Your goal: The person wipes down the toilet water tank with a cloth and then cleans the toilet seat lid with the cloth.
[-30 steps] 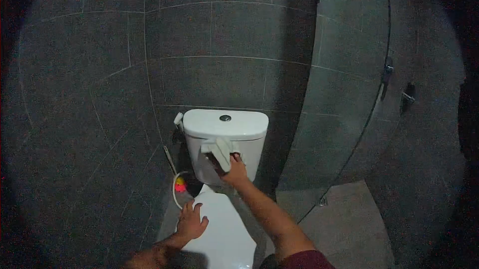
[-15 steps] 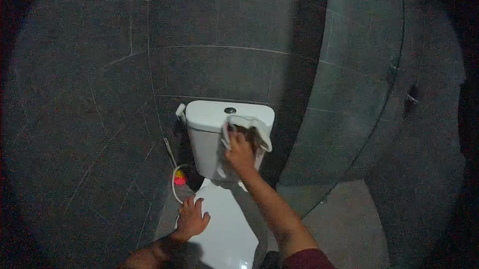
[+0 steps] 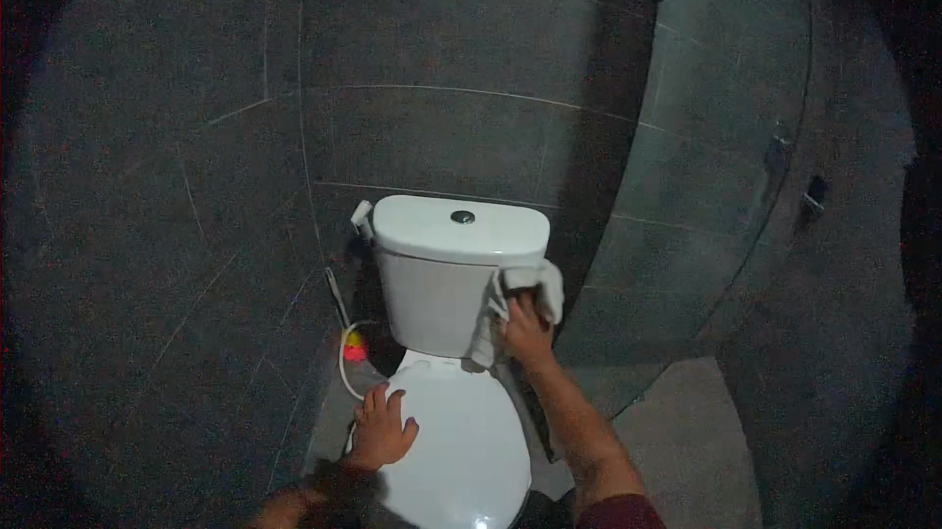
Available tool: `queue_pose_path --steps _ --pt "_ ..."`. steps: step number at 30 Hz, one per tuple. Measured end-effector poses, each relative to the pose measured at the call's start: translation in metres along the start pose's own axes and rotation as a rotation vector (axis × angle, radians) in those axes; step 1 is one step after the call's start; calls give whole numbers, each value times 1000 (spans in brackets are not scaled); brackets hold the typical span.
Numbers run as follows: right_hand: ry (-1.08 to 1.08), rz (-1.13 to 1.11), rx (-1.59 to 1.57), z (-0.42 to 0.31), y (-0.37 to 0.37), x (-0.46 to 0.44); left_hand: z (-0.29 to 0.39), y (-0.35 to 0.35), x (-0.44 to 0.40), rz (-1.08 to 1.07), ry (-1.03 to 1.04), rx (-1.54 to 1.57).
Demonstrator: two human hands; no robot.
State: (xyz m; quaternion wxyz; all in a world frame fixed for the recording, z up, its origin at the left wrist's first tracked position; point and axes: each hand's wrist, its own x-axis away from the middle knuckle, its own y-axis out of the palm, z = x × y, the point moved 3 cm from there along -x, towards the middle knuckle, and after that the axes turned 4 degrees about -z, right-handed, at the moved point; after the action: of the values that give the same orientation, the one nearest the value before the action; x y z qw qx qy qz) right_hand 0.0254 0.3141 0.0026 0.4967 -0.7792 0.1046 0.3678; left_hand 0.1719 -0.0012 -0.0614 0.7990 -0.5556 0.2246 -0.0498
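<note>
A white toilet tank [image 3: 432, 303] with a dark push button [image 3: 463, 218] on top stands against the wall. My right hand [image 3: 530, 335] presses a whitish cloth [image 3: 551, 289] against the right front corner of the tank, below its lid. The cloth hangs in folds down the front face; my fingertips are partly hidden in it. On the left edge of the closed white toilet lid [image 3: 461, 431] rests my left hand [image 3: 381, 428], fingers spread, holding nothing.
A white spray nozzle [image 3: 362, 215] hangs left of the tank, with a pale hose [image 3: 343, 362] looping lower down. Behind it is a brush-like thing with a red and yellow end [image 3: 354, 344]. A glass panel [image 3: 687, 185] rises on the right.
My right hand has moved right and down with the cloth, from the tank's front and lid edge to its right corner. My left hand stays on the toilet lid.
</note>
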Motion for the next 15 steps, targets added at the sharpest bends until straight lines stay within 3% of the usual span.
queue_pose_path --steps 1,2,4,5,6,8,9,11,12,15 --pt "-223 93 420 -16 -22 -13 0 0 -2 9 -7 4" --pt "-222 89 420 -32 -31 -23 -1 1 -1 -10 -18 20" --pt "205 -50 285 -47 -26 -37 0 0 -2 -40 -12 33" --pt "114 107 426 -55 -18 -42 2 -3 -2 -66 -39 43" --pt "126 110 429 -66 -18 -49 2 -5 -3 -90 -64 50" --pt "300 -188 56 -86 -12 -58 1 -6 -2 -63 -43 77" --pt "306 -185 64 -80 12 -56 4 -4 -2 -25 -24 113" --pt "-123 -87 487 -56 65 -40 6 -2 -5 -54 -41 120" --pt "-122 -85 494 -52 64 -32 3 -3 -4 -82 -82 111" --pt "32 19 -514 -33 54 -4 2 -5 -4 -45 -46 89"
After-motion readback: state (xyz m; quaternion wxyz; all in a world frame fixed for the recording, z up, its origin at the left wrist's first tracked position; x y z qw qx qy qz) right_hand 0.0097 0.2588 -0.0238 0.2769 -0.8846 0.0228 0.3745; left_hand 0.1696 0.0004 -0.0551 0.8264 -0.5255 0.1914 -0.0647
